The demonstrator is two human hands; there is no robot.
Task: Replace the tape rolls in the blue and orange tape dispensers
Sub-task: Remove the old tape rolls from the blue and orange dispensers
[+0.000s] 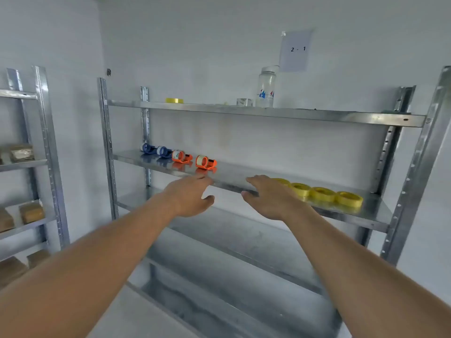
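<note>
Two bare arms come in from the bottom corners of the frame and reach toward the middle. The left hand (189, 197) is flat with its fingers spread, and it holds nothing. The right hand (269, 197) is spread wide too and is also empty. Both hands are in front of the front edge of the middle shelf (244, 175) of a shiny metal rack.

Just past the right hand, at the right of center, four yellow tape rolls (322, 193) lie flat in a row on that shelf. The right hand covers part of the nearest one.

Farther back on the same shelf, left of center, are four little dispensers in a row. The two orange tape dispensers (194, 159) are closer to the left hand. The two blue tape dispensers (156, 149) sit beyond them, near the back post.

Higher up, the top shelf (268, 112) has a yellow roll (174, 100), a clear bottle (266, 87) and a small shiny roll (244, 101).

On the wall in the upper right is a paper sign (295, 51) that says 2 - 1.

At the left edge, another rack (48, 152) holds brown blocks (30, 212).
</note>
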